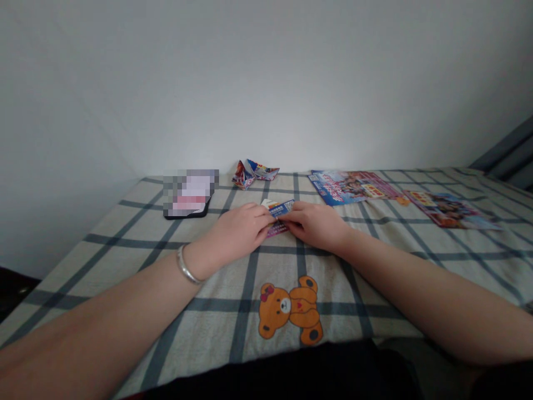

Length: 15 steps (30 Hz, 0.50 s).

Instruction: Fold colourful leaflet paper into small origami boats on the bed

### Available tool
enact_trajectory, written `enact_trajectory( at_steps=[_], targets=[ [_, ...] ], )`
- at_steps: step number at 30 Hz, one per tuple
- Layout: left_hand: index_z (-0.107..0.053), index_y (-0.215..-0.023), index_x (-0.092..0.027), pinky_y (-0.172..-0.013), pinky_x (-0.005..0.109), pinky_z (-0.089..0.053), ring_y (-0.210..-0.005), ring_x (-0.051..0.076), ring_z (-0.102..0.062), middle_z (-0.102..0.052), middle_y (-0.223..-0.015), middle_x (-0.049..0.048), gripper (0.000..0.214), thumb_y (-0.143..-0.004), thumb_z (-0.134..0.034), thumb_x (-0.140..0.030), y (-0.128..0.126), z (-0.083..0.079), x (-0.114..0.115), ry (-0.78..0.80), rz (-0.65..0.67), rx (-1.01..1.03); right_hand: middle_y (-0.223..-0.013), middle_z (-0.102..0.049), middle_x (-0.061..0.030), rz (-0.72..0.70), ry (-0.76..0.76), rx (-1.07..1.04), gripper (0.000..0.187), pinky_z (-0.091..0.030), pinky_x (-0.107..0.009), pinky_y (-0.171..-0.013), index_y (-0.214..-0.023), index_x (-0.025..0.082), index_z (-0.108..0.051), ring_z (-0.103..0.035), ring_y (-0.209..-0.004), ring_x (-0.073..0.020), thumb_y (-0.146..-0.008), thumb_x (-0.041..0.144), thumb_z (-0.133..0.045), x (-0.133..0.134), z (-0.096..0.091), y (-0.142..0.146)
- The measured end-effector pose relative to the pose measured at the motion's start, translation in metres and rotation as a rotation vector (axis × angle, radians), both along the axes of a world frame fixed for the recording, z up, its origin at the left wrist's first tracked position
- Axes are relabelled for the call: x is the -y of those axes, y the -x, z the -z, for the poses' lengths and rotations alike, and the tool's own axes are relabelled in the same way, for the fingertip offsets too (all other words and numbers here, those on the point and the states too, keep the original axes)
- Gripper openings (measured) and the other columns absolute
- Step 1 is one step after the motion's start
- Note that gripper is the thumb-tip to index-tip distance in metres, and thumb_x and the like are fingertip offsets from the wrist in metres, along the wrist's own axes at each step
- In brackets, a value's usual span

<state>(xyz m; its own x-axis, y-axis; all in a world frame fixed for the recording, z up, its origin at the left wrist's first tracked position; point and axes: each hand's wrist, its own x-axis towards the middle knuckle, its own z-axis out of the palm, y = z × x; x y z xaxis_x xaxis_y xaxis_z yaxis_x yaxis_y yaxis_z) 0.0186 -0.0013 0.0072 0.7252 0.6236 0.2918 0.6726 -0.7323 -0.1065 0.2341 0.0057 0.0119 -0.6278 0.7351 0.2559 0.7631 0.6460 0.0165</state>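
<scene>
Between my hands lies a small folded piece of printed paper [280, 210], blue and magenta with a square code near its upper right corner. My left hand [245, 223], below a silver bangle [186, 265], pinches its left side with the fingertips. From the other side my right hand [318, 223] closes thumb and fingers on its right part. The fingertips of both hands nearly meet at the middle of the paper and hide some of it. The paper rests on or just above the checked cloth [208, 316].
A folded paper shape [254, 173] stands near the wall. To the left is a phone [189, 194] with a blurred-out screen. Printed flyers [353, 186] lie at the back right, with another flyer [452, 210] further right. A bear picture [290, 310] is printed on the cloth nearer me.
</scene>
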Motion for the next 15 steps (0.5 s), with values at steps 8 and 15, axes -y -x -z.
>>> enact_trajectory(
  at_steps=[8, 15],
  targets=[
    [-0.066, -0.109, -0.015, -0.093, 0.04, -0.047, -0.103, 0.023, -0.056, -0.064, -0.106, 0.0094, 0.024, -0.094, -0.049, -0.023, 0.001, 0.001, -0.001, 0.02, -0.001, 0.008, -0.095, -0.073, -0.0031, 0.203, 0.012, 0.067, 0.026, -0.036, -0.027, -0.056, -0.1, 0.03, -0.074, -0.065, -0.08, -0.0196, -0.09, 0.032, -0.05, -0.002, -0.007, -0.004],
    [-0.067, -0.109, -0.015, -0.092, 0.039, -0.047, -0.103, 0.023, -0.056, -0.065, -0.106, 0.0094, 0.026, -0.095, -0.047, -0.023, 0.001, -0.001, 0.001, 0.029, 0.0, 0.003, -0.093, -0.073, -0.0081, 0.307, 0.002, 0.122, 0.029, -0.041, -0.029, -0.057, -0.092, 0.024, -0.075, -0.067, -0.08, -0.0231, -0.09, 0.034, -0.048, -0.004, -0.012, -0.008]
  ],
)
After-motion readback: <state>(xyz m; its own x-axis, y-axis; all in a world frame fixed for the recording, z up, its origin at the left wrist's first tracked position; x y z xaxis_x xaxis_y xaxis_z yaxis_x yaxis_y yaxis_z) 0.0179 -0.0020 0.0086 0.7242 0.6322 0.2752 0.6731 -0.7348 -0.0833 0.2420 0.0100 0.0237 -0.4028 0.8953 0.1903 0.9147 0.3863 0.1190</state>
